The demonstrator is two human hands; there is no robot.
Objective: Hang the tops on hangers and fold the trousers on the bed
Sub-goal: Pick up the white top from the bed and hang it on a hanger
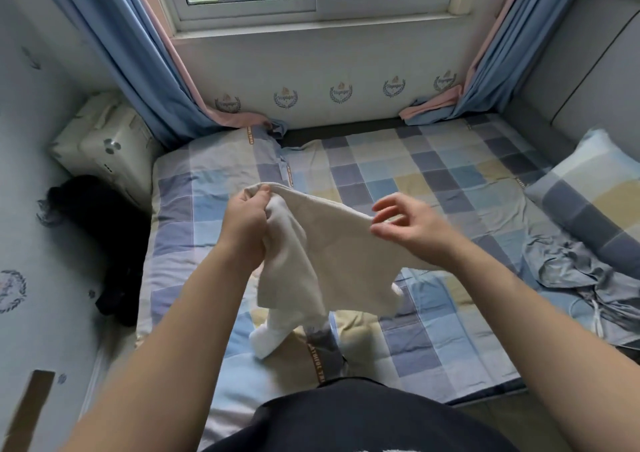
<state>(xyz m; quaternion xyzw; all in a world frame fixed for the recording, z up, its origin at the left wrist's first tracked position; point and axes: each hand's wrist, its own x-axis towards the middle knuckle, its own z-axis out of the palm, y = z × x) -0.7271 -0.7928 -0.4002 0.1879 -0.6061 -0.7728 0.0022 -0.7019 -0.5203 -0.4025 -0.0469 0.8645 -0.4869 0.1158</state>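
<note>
Beige garment (332, 257) hangs in the air over the checked bed (433, 181), in front of the person's chest, with its pale lower end trailing down to touch the cover (top or trousers, I cannot tell from this bunching). The left hand (244, 230) grips a gathered wad of it at the upper left corner, fingers curled tight round the cloth. From there the top edge runs rightward and slightly down to the right hand (412, 226), which sits right at that edge with its fingers loosely spread; it is blurred, so whether it pinches the cloth or only touches it I cannot tell. The long axis drops from the left hand's corner, so the right hand is probably the one to take the far corner and spread it. A grey-blue garment (581, 275) lies crumpled on the bed, well to the right.
</note>
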